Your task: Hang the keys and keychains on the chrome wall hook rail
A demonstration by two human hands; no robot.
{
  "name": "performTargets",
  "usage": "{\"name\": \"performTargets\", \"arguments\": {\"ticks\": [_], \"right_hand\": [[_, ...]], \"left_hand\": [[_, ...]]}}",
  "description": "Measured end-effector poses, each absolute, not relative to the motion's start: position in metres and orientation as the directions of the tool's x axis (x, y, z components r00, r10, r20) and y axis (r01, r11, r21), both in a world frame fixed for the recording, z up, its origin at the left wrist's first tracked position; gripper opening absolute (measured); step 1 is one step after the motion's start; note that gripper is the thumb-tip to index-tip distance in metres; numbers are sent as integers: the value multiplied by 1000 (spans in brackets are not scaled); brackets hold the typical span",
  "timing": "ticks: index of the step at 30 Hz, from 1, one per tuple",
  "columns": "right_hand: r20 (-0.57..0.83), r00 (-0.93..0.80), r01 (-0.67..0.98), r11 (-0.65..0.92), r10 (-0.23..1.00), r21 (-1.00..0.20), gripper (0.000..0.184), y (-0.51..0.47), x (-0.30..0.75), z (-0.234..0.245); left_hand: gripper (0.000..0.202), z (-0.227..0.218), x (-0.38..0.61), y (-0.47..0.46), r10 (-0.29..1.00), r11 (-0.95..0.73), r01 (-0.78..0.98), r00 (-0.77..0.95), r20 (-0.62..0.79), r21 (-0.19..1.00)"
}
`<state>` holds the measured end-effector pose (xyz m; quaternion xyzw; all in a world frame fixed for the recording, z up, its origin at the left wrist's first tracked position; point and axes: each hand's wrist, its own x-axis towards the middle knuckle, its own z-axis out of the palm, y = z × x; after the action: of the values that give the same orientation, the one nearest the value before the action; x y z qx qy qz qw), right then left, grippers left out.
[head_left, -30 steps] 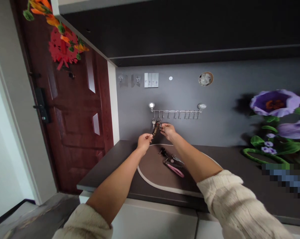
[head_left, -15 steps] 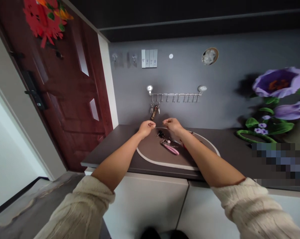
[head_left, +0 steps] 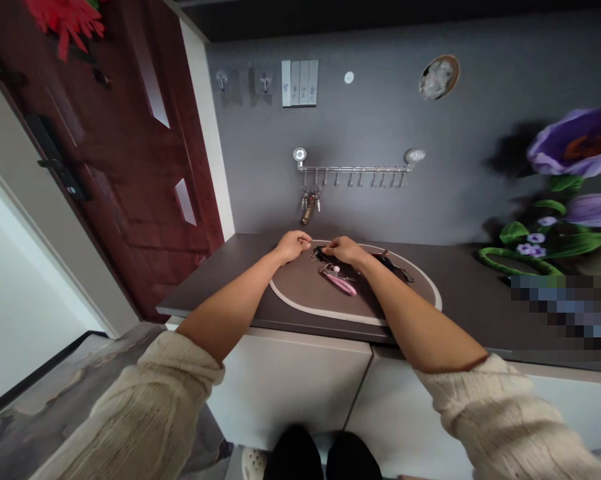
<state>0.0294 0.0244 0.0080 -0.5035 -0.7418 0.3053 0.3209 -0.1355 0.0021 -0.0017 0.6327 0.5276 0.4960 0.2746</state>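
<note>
My right hand (head_left: pixel 344 251) reaches down over the oval mat (head_left: pixel 325 311), its fingers pinched on a bunch of keys with black heads (head_left: pixel 320 253). Its palm hides part of what lies beneath. My left hand (head_left: pixel 294 247) rests low at the mat's left edge, fingers curled together, with nothing visible in them. Just in front of the right hand lies a pink strap keychain (head_left: pixel 341 283) with a metal ring. To the right, partly behind the forearm, are more dark keys (head_left: pixel 394 265). Above both hands, keys with a brown tag (head_left: pixel 308 208) hang from the wall rack.
The hook rack (head_left: pixel 355 169) is fixed to the grey wall by two round mounts. Purple artificial flowers (head_left: pixel 570 150) stand on the counter (head_left: pixel 468 313) at the right. A dark red door (head_left: pixel 130 180) is on the left. White cabinet fronts (head_left: pixel 290 393) are below.
My right hand has lowered from above the mat onto the black-headed keys. My left hand has dropped slightly beside the mat. The view has tilted downward.
</note>
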Motion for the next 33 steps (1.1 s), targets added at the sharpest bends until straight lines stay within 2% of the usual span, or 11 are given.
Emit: {"name": "performTargets", "arguments": {"ticks": [5,20,26,33], "right_hand": [[190,-315,494,331,930,-804,5,29,27,5],[212,-360,332,338,908,-881,3,27,24,9],[293,-361,235,390,885,-890,3,26,23,11],[378,-369,168,461,849,-871,9,25,23,15]], "left_hand": [[17,-4,-136,4,942,-297,387,-34,335,873],[13,2,-134,0,932,-329,392,-12,363,859],[13,3,-134,2,915,-384,410,46,402,827],[15,8,-132,-1,860,-486,490,122,495,724]]}}
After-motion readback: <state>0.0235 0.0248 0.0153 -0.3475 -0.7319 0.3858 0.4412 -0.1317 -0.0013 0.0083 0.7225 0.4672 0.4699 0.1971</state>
